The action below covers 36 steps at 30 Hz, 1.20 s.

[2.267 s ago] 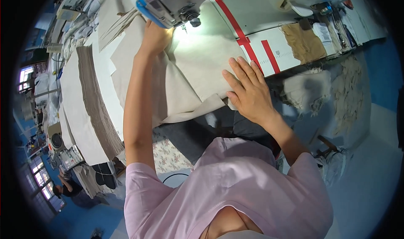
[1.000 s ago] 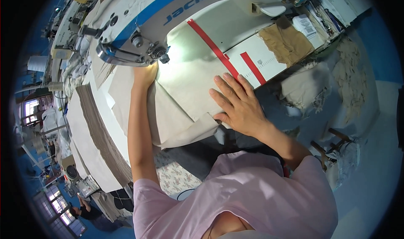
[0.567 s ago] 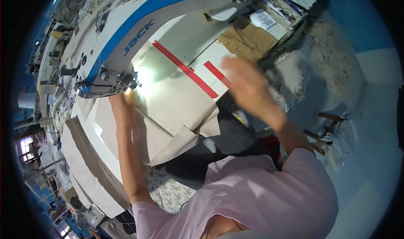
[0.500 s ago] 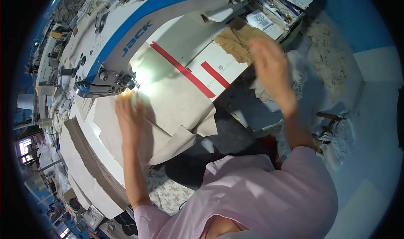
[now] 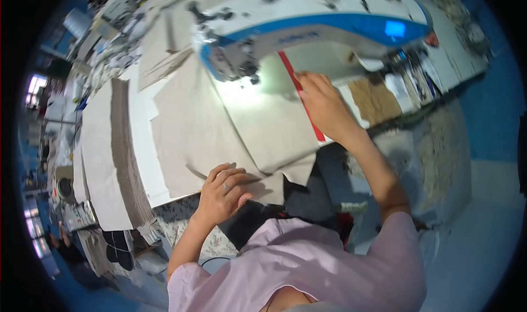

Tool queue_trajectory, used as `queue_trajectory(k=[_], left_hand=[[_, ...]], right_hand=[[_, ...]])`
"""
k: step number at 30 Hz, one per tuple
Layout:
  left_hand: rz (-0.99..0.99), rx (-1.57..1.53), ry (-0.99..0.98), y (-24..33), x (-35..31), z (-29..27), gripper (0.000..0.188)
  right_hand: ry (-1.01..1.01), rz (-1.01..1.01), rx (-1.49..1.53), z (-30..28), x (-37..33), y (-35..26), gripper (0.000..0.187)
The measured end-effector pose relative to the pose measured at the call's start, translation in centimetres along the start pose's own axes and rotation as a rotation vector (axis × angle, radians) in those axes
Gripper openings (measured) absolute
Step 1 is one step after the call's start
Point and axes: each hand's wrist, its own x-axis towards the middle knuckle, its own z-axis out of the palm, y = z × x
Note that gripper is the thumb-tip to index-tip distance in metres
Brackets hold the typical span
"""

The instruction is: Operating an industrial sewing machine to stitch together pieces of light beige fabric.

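A wide beige fabric piece (image 5: 192, 131) lies under the lit needle area of a white and blue sewing machine (image 5: 329, 26). A fold line crosses it towards me, and its near edge hangs over the table edge. My left hand (image 5: 222, 194) rests at that near edge, fingers loosely bent on the cloth, thumb apart; it wears a ring. My right hand (image 5: 326, 106) reaches over the fabric's right side beside a red tape strip (image 5: 313, 117), fingers stretched out and nothing visible in them. The needle itself is too blurred to make out.
A brown cloth scrap (image 5: 376, 100) lies right of my right hand, near a tray of small tools (image 5: 422, 76). Stacked fabric panels with a dark edge (image 5: 121, 147) stand at the left. Scraps heap up at the right (image 5: 439, 141).
My left hand has moved from beside the needle towards me, to the fabric's near edge. My right hand has come left from the brown scrap onto the fabric. The view has turned.
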Motion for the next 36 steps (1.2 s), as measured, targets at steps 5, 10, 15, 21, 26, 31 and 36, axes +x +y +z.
queue_trajectory(k=[5,10,15,21,26,31,36], left_hand=[[-0.109,0.044,0.134,-2.5,-1.1,-0.5,0.026],[-0.476,0.062,0.3,-4.8,-5.4,-0.3,0.015],[-0.565,-0.056,0.306,-5.3,-4.8,-0.9,0.01],[-0.597,-0.05,0.347,-5.3,-5.0,-0.9,0.01],[-0.581,-0.013,0.372,-5.3,-5.0,-0.3,0.01],[-0.592,0.073,0.373,-4.7,-5.3,-0.5,0.008],[-0.513,0.012,0.407,-5.4,-3.5,1.2,0.009]], right_hand=[[0.082,-0.541,-0.667,10.0,10.7,15.7,0.058],[0.063,0.381,-0.717,16.6,25.2,16.0,0.074],[-0.019,0.55,-0.665,16.0,31.7,17.3,0.077],[-0.235,0.389,-0.674,16.5,34.5,22.4,0.046],[0.082,0.29,-0.878,14.6,32.4,23.4,0.026],[0.089,0.309,-0.858,14.2,27.1,20.5,0.023],[0.072,0.134,-0.868,9.8,23.3,23.7,0.019]])
